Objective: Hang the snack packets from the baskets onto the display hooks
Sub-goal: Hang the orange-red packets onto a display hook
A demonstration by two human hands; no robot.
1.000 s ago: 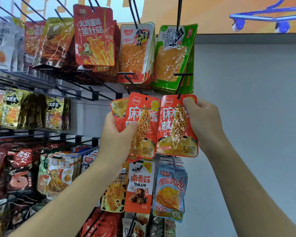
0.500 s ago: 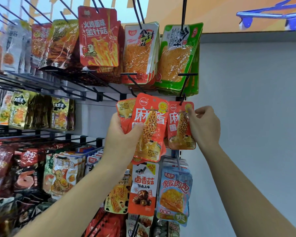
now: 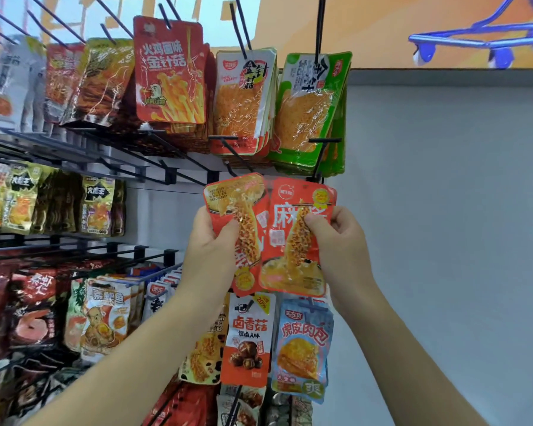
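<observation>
I hold a small stack of orange-red snack packets [image 3: 236,199] fanned in my left hand [image 3: 210,244] at mid-frame. My right hand [image 3: 339,241] pinches the front orange packet [image 3: 290,265] of that stack, thumb on its face, so both hands touch it. The packet's top edge lies just below the tip of a black display hook [image 3: 318,167] at the right end of the rack. Whether a packet hangs on that hook behind the front one is hidden.
Full hooks of green [image 3: 308,118], white and red [image 3: 170,72] packets hang above. Below my hands hang an orange mushroom packet [image 3: 248,339] and a blue one [image 3: 302,348]. More packed rows fill the left. A plain grey wall [image 3: 443,226] lies to the right.
My right hand has left the packet it was pushing onto the right hook and has come back left to grip the front packet of the stack in my left hand.
</observation>
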